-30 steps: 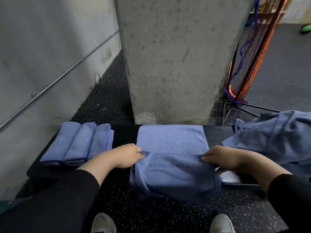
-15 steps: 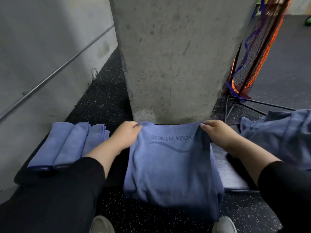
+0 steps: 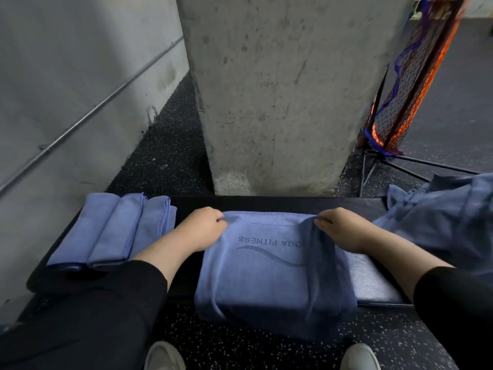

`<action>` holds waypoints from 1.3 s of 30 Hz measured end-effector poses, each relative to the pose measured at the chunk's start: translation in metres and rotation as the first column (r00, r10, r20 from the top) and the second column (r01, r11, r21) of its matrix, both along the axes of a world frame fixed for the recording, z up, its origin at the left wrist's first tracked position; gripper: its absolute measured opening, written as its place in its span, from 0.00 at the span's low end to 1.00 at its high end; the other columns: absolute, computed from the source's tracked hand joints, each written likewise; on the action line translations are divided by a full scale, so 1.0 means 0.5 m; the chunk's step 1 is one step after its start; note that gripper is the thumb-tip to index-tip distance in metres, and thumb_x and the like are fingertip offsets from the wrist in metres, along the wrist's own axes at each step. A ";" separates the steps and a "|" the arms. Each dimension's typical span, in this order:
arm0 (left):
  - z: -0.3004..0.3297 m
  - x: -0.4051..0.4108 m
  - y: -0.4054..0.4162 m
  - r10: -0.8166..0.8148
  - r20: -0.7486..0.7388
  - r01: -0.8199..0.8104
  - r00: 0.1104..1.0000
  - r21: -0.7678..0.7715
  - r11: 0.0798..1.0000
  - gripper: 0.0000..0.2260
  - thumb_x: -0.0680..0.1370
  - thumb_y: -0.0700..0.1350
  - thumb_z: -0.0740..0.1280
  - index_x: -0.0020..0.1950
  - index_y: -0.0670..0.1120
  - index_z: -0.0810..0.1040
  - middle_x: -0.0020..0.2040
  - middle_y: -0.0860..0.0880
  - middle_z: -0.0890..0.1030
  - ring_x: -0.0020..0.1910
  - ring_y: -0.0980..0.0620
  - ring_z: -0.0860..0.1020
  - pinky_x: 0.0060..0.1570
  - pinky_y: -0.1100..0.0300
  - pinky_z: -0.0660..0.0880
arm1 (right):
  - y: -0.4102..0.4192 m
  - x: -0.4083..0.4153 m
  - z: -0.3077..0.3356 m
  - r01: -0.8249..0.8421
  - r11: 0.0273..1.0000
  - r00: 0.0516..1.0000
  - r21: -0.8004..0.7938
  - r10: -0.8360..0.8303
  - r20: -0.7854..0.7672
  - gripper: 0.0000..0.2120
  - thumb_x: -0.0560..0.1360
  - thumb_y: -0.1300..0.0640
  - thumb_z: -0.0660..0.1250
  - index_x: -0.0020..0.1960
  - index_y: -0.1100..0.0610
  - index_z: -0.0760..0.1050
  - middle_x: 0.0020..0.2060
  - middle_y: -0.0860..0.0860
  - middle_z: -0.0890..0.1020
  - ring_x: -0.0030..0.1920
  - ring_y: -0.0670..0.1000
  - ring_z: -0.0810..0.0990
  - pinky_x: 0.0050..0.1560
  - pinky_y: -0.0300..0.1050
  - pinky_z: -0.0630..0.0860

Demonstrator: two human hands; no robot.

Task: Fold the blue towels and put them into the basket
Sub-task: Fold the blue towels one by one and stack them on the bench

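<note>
On the dark padded surface (image 3: 373, 287) I pinch the far edge of the printed blue towel (image 3: 266, 273), left hand (image 3: 202, 231) and right hand (image 3: 341, 228) each closed on a corner. I judge a fold is in hand, with three folded towels (image 3: 112, 231) at left. Next comes pressing it flat; no basket shows.

This looks like a gym, prob. a back corner of it. The black rubber floor with white specks (image 3: 170, 145) is typical gym flooring, the blue towel (image 3: 269, 273) has "YOGA FITNESS" printed on it, and an orange and blue sports net on a metal stand (image 3: 400, 102) is at far right, beside a bare concrete pillar (image 3: 280, 89).
</note>
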State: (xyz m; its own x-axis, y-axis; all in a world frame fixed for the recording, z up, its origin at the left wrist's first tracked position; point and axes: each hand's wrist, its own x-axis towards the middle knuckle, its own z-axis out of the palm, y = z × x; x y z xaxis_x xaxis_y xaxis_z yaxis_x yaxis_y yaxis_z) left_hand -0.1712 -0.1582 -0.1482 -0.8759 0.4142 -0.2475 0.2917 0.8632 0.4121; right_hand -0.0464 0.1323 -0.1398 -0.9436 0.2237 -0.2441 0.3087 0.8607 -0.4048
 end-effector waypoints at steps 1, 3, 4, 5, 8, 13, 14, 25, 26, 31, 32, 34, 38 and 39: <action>0.000 -0.001 -0.002 0.012 -0.010 -0.012 1.000 0.004 1.000 0.13 0.81 0.44 0.60 0.36 0.44 0.70 0.34 0.47 0.73 0.32 0.51 0.68 0.30 0.57 0.61 | 0.005 0.001 -0.006 0.023 1.000 0.999 0.006 -0.023 -0.028 0.17 0.83 0.53 0.60 0.39 0.61 0.72 0.34 0.54 0.77 0.39 0.54 0.73 0.38 0.48 0.63; -0.002 -0.008 -0.001 0.050 -0.024 -0.050 0.998 0.010 0.999 0.14 0.81 0.44 0.59 0.36 0.44 0.70 0.35 0.47 0.74 0.33 0.51 0.69 0.31 0.57 0.62 | 0.009 0.000 -0.008 0.068 0.997 0.995 0.020 -0.067 -0.068 0.17 0.83 0.55 0.59 0.36 0.57 0.70 0.37 0.54 0.77 0.42 0.56 0.74 0.40 0.47 0.60; -0.004 -0.012 0.000 0.071 -0.025 -0.071 0.997 0.006 0.997 0.14 0.82 0.44 0.58 0.37 0.44 0.70 0.35 0.47 0.74 0.34 0.50 0.70 0.31 0.57 0.62 | 0.011 -0.002 -0.007 0.085 0.996 0.994 0.029 -0.083 -0.078 0.18 0.84 0.55 0.58 0.35 0.56 0.68 0.38 0.54 0.76 0.44 0.57 0.75 0.40 0.46 0.58; -0.006 -0.018 0.003 0.090 -0.028 -0.090 0.996 -0.001 0.996 0.14 0.83 0.44 0.58 0.37 0.44 0.71 0.36 0.47 0.75 0.34 0.50 0.70 0.31 0.57 0.63 | 0.013 -0.006 -0.007 0.102 0.994 0.992 0.036 -0.099 -0.083 0.18 0.84 0.55 0.57 0.35 0.56 0.67 0.39 0.56 0.77 0.46 0.58 0.77 0.39 0.46 0.57; -0.012 -0.032 0.016 0.125 -0.069 -0.128 0.990 -0.039 0.991 0.16 0.84 0.46 0.56 0.37 0.44 0.70 0.37 0.47 0.75 0.34 0.50 0.70 0.31 0.57 0.63 | 0.022 -0.019 -0.011 0.158 0.986 0.983 0.055 -0.153 -0.099 0.18 0.84 0.55 0.57 0.36 0.56 0.67 0.46 0.62 0.82 0.52 0.62 0.79 0.39 0.46 0.58; -0.042 -0.042 0.031 0.088 -0.186 -0.101 0.979 -0.060 0.993 0.12 0.83 0.47 0.61 0.41 0.45 0.71 0.40 0.49 0.75 0.39 0.48 0.74 0.34 0.53 0.69 | 0.033 -0.043 -0.048 0.196 0.973 0.976 0.118 -0.183 -0.116 0.11 0.83 0.52 0.60 0.46 0.58 0.74 0.53 0.63 0.82 0.57 0.64 0.79 0.47 0.49 0.68; -0.049 -0.040 0.034 0.057 -0.215 -0.074 0.975 -0.074 0.994 0.07 0.82 0.46 0.63 0.46 0.45 0.73 0.44 0.49 0.76 0.43 0.47 0.76 0.40 0.51 0.74 | 0.032 -0.046 -0.055 0.187 0.973 0.978 0.137 -0.172 -0.118 0.09 0.81 0.52 0.63 0.51 0.58 0.75 0.54 0.61 0.81 0.57 0.63 0.79 0.48 0.49 0.70; -0.051 -0.048 0.073 -0.162 -0.237 0.083 0.958 -0.313 0.946 0.12 0.78 0.41 0.63 0.59 0.52 0.75 0.56 0.52 0.76 0.60 0.49 0.74 0.58 0.51 0.66 | 0.059 -0.052 -0.070 0.013 0.971 0.998 0.240 -0.027 0.055 0.20 0.75 0.44 0.71 0.62 0.55 0.74 0.59 0.54 0.80 0.61 0.57 0.78 0.54 0.47 0.73; -0.046 -0.047 0.072 -0.163 -0.219 0.087 0.962 -0.319 0.944 0.10 0.78 0.42 0.63 0.58 0.51 0.75 0.55 0.52 0.75 0.60 0.49 0.73 0.58 0.51 0.66 | 0.058 -0.052 -0.070 0.006 0.967 0.998 0.257 -0.023 0.064 0.19 0.76 0.44 0.70 0.60 0.55 0.75 0.58 0.54 0.81 0.60 0.58 0.78 0.53 0.47 0.73; -0.025 -0.036 0.060 -0.105 -0.203 0.061 0.974 -0.210 0.976 0.03 0.76 0.44 0.64 0.44 0.51 0.72 0.50 0.53 0.73 0.53 0.50 0.74 0.52 0.54 0.67 | 0.043 -0.040 -0.049 0.043 0.978 0.998 0.205 -0.032 -0.058 0.14 0.77 0.47 0.68 0.55 0.55 0.74 0.53 0.55 0.82 0.56 0.59 0.79 0.44 0.47 0.67; -0.019 -0.036 0.054 -0.063 -0.179 0.041 0.982 -0.125 0.991 0.05 0.75 0.44 0.65 0.41 0.51 0.71 0.47 0.53 0.74 0.48 0.50 0.74 0.48 0.55 0.67 | 0.041 -0.037 -0.036 0.057 0.983 0.995 0.175 -0.041 -0.092 0.12 0.77 0.48 0.69 0.54 0.55 0.74 0.50 0.55 0.82 0.54 0.58 0.79 0.42 0.46 0.64; -0.005 -0.036 0.039 0.008 -0.117 -0.002 0.993 0.046 0.999 0.08 0.73 0.43 0.67 0.37 0.50 0.70 0.40 0.52 0.76 0.39 0.51 0.73 0.39 0.56 0.67 | 0.040 -0.027 -0.008 0.050 0.989 0.993 0.136 -0.035 -0.113 0.10 0.77 0.49 0.70 0.52 0.53 0.73 0.46 0.52 0.81 0.51 0.56 0.80 0.41 0.45 0.63; 0.043 -0.034 -0.003 0.030 -0.080 -0.011 0.996 0.236 0.972 0.14 0.74 0.45 0.75 0.34 0.49 0.70 0.31 0.52 0.73 0.32 0.51 0.69 0.33 0.56 0.63 | 0.047 0.004 0.056 -0.010 0.990 0.997 0.140 0.021 -0.077 0.11 0.74 0.51 0.74 0.46 0.48 0.71 0.40 0.44 0.77 0.45 0.49 0.76 0.41 0.41 0.63; 0.055 -0.032 -0.015 0.017 -0.071 0.002 0.997 0.259 0.966 0.16 0.74 0.45 0.76 0.34 0.48 0.70 0.30 0.52 0.72 0.31 0.52 0.67 0.33 0.56 0.61 | 0.048 0.014 0.072 -0.029 0.987 0.998 0.156 0.038 -0.056 0.11 0.74 0.51 0.74 0.44 0.47 0.71 0.38 0.42 0.76 0.43 0.48 0.75 0.39 0.41 0.62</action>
State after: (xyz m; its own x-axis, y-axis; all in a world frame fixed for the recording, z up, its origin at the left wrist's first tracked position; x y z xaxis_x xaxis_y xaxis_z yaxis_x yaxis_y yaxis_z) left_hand -0.1871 -0.1659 -0.1205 -0.8910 0.4488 -0.0688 0.3224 0.7320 0.6002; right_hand -0.0396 0.1562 -0.1038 -0.9630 0.2220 -0.1530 0.2579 0.9239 -0.2827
